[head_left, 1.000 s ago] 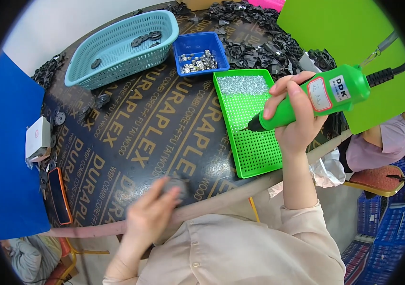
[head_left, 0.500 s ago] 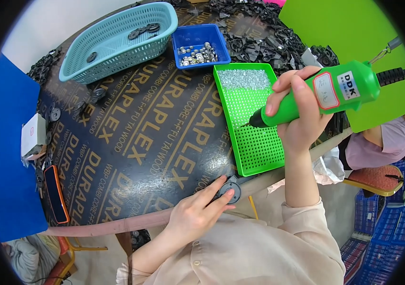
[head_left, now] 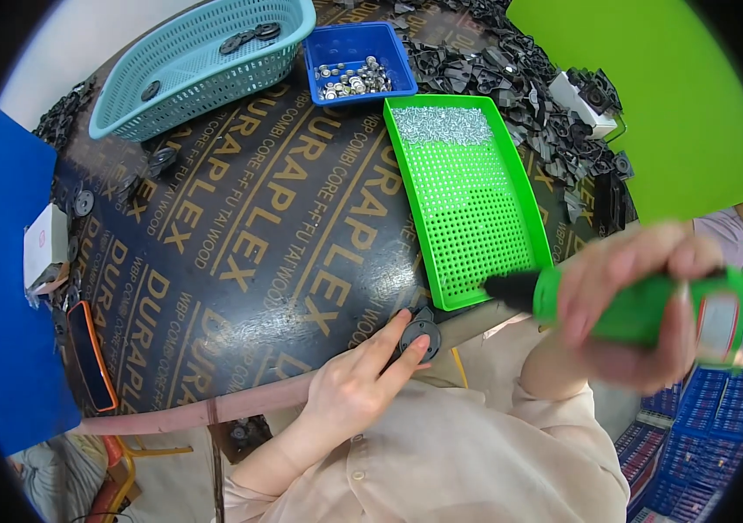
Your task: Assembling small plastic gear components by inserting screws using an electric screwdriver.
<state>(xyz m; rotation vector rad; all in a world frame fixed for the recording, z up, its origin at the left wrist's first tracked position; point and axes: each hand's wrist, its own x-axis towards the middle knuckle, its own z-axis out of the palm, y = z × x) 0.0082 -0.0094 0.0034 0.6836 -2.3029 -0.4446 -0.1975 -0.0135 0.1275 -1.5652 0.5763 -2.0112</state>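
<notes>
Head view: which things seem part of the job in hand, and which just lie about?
Likely in the job:
- green power tool in the right hand
- dark round part in the left hand
- green tray of silvery pieces
- blue bin, perhaps

Apparently just lying about:
- orange-edged phone
- white box

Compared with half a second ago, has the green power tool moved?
Yes. Judged against the green tray, the green power tool has moved to the right and toward the person; its dark nose now overlaps the tray's near edge in view.
</notes>
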